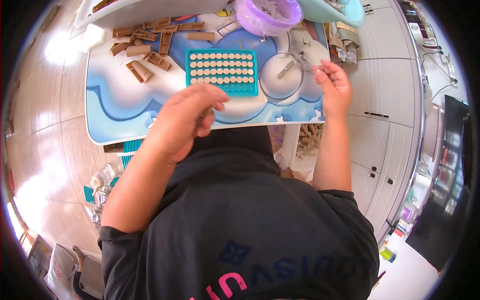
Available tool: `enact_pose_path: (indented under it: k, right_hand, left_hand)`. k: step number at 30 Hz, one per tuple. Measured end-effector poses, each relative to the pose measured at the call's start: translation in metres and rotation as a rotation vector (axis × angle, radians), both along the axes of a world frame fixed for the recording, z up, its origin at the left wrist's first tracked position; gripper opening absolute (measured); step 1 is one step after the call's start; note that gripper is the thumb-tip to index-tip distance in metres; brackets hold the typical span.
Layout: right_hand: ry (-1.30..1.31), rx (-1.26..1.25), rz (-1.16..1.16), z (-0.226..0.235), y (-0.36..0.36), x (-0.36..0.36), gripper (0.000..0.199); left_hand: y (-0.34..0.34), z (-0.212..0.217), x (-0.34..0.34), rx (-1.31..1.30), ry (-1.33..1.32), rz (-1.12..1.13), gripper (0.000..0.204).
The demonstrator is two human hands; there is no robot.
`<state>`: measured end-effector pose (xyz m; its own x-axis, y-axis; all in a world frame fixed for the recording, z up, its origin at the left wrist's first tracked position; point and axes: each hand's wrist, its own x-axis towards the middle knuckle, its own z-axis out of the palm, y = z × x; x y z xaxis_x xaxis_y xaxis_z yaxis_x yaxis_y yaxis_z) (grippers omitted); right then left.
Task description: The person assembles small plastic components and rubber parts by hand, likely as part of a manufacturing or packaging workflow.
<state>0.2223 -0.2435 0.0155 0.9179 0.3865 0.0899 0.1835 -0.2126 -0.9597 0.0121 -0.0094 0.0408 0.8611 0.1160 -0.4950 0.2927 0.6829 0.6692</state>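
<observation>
A teal rectangular tray (187, 70) lies on the patterned table. Rows of round cream-coloured pieces (220, 64) sit in it, and its nearest row shows teal round spots at the right. My left hand (187, 112) hovers over the table's near edge, just below the tray's near left corner. Its fingers are curled, and whatever lies inside them is hidden. Right of the tray, my right hand (337, 90) is raised with thumb and forefinger pinched together; a small pale thing at the tips is too faint to name. Clear plastic scraps (301, 59) lie beside it.
Brown half-tube pieces (160, 40) are heaped at the far left of the table. A purple basin (270, 17) lined with plastic and a pale teal basin (350, 15) stand at the back. White cabinets (382, 90) flank the right side.
</observation>
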Motion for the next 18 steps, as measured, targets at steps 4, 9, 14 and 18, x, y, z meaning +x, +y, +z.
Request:
enact_pose_path:
  k: [4,9,14,18]
  right_hand:
    - [0.019,0.220,-0.067,0.013,-0.001,-0.015,0.025]
    - [-0.009,0.415,-0.053,0.023,-0.008,-0.026,0.022]
    - [-0.024,0.421,0.144,0.034,-0.004,-0.044,0.020]
    - [0.092,0.252,0.372,0.043,0.013,-0.072,0.025]
  left_hand:
    - [-0.018,-0.003,0.010,0.031,0.010,-0.173,0.015]
    - [-0.031,-0.004,0.019,0.323,-0.121,-0.099,0.011]
    - [-0.028,0.003,0.027,0.554,-0.187,0.006,0.015]
    - [-0.032,0.001,0.032,0.648,-0.271,-0.012,0.018]
